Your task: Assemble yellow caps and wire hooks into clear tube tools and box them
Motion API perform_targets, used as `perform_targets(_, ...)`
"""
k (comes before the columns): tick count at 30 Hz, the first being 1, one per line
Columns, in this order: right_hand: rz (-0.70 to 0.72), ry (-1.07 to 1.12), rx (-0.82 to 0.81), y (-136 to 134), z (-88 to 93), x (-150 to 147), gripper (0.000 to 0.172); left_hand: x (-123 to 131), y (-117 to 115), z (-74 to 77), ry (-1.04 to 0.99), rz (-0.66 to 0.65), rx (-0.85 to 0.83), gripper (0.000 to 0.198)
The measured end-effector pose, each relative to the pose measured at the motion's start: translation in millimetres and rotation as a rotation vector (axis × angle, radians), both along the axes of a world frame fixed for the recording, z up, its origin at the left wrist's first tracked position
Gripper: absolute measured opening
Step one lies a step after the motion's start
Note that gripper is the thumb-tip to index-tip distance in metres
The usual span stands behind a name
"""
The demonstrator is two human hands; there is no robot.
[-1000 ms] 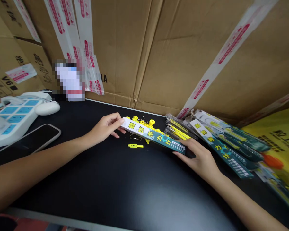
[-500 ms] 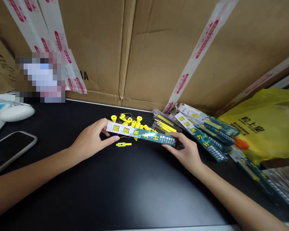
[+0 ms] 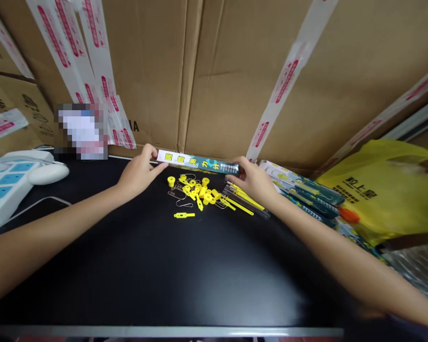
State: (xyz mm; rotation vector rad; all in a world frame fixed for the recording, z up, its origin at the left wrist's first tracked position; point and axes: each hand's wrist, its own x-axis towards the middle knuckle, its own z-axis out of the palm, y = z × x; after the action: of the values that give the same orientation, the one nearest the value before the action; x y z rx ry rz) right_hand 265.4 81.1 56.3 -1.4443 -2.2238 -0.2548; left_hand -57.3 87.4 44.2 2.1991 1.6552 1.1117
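Observation:
Both hands hold one long narrow packet (image 3: 196,162), white at its left end and dark teal at its right, printed with yellow characters. My left hand (image 3: 139,170) pinches the white end; my right hand (image 3: 254,179) grips the teal end. The packet hangs level near the back of the black table (image 3: 157,266), close to the cardboard boxes. Just in front of it lies a heap of small yellow plastic parts and wire clips (image 3: 196,187). One yellow piece (image 3: 184,215) lies apart, nearer me.
Clear tubes with yellow rods (image 3: 243,203) lie beside my right wrist. More teal packets (image 3: 306,194) are stacked to the right, next to a yellow plastic bag (image 3: 385,190). A white power strip (image 3: 0,183) and a white mouse (image 3: 48,173) sit at the left. Taped cardboard boxes (image 3: 214,71) wall the back.
Both hands have carried the packet away from me, over the yellow parts, toward the boxes at the back. The camera view has shifted, and the phone at the left is out of view.

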Motion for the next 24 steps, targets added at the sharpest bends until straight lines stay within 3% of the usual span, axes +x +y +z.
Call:
perform_targets(3,-0.036,-0.136,-0.031,37.5,1.6,-12.5,0.027,-1.2,27.0,-6.3,0.090,0.067,-0.013,0.025)
perform_targets(7,-0.059,-0.257,-0.056,67.4,-11.1,-25.8,0.023,-1.8,50.9,-18.2,0.201,0.120,-0.073,0.018)
perform_targets(14,-0.109,-0.369,-0.028,73.2,-23.5,-32.4,0.034,5.0,69.0,-30.9,0.239,0.105,-0.037,0.013)
perform_targets(17,-0.097,-0.409,-0.024,71.6,-21.8,-33.3,0.028,5.6,72.5,-33.7,0.260,0.090,-0.044,0.013)
perform_targets(20,-0.087,-0.431,-0.020,68.4,-15.3,-32.5,0.021,0.7,76.9,-28.7,0.274,0.087,-0.060,0.017)
perform_targets(24,-0.093,-0.417,0.016,48.3,-0.5,-21.7,0.023,-3.2,63.5,-4.1,0.241,0.130,-0.033,0.023)
